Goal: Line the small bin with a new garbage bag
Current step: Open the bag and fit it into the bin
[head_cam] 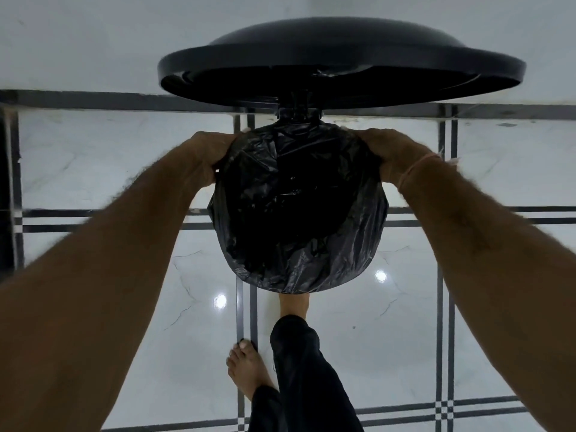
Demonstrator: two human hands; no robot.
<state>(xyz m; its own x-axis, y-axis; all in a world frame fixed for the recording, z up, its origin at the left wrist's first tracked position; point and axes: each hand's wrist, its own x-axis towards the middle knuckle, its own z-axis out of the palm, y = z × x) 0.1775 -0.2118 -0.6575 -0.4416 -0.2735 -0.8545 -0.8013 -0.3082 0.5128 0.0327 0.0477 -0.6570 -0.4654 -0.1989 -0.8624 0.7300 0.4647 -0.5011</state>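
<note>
I look straight down on a small round bin whose mouth and rim are covered by a black garbage bag (296, 213), folded over the edge all around. Only the bag shows; the bin's wall is hidden under it. The bin's black lid (339, 63) stands raised at the far side on its hinge. My left hand (212, 154) grips the bag at the far left of the rim. My right hand (392, 151) grips it at the far right. A foot (294, 305) reaches under the near side of the bin.
The bin stands on a glossy white tiled floor (389, 353) with dark stripe lines, close to a white wall (93, 42). My other bare foot (249, 369) rests on the floor just behind the bin.
</note>
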